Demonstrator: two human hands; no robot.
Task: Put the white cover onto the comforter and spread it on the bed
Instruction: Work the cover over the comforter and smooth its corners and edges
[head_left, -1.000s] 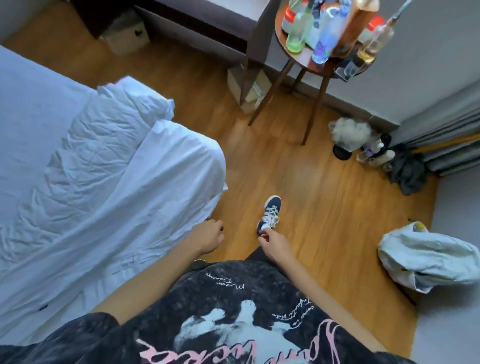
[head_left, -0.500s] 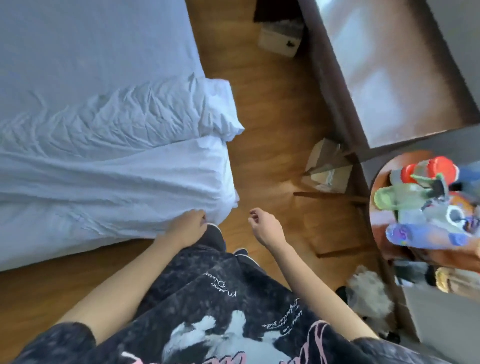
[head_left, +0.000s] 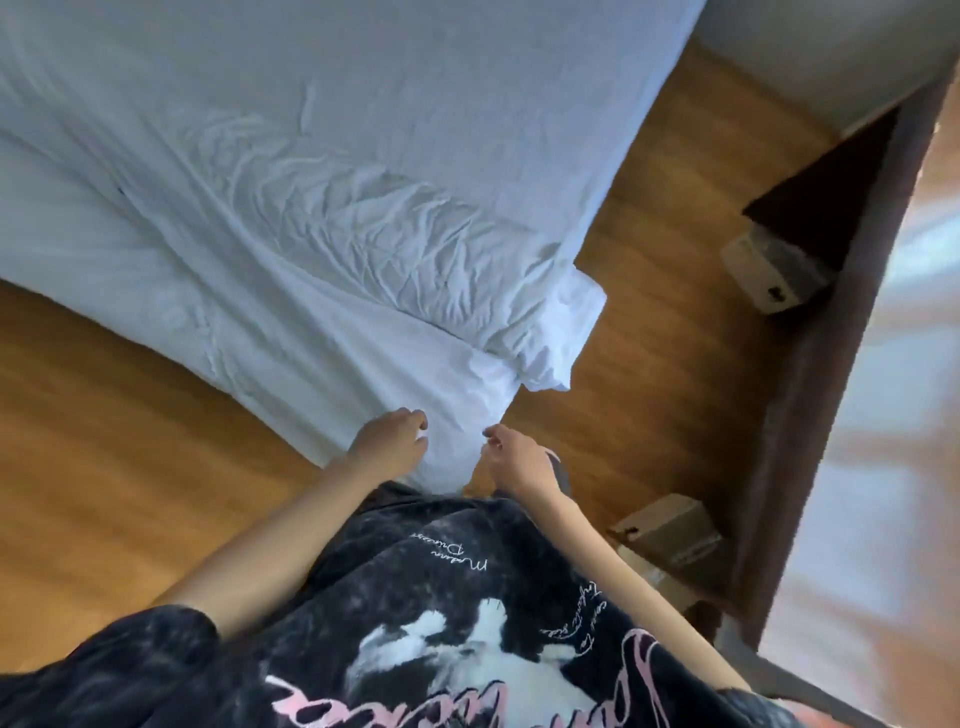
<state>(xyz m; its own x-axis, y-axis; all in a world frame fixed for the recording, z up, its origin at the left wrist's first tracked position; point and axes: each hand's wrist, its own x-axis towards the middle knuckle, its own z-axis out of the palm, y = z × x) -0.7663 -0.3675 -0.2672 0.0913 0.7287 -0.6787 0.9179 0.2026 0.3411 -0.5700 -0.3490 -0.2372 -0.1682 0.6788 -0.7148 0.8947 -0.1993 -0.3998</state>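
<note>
A white comforter in its wrinkled cover (head_left: 363, 228) lies across the near part of the bed (head_left: 415, 67). One puffy corner (head_left: 550, 338) overhangs the bed's corner. Below it the smooth white sheet (head_left: 322, 332) drapes down toward the floor. My left hand (head_left: 387, 441) hovers at the lower edge of that draped sheet, fingers loosely curled, holding nothing I can see. My right hand (head_left: 519, 462) is just right of the sheet's corner, also loosely curled and empty. My dark printed shirt fills the bottom of the view.
Wooden floor (head_left: 114, 426) runs left and right of the bed corner. A dark wooden furniture edge (head_left: 810, 374) stands at the right, with a cardboard box (head_left: 774, 270) under it and another box (head_left: 670, 530) close to my right arm.
My view has swung from the floor and side table to the bed corner. Both hands have come forward to the draped white sheet, still loosely curled.
</note>
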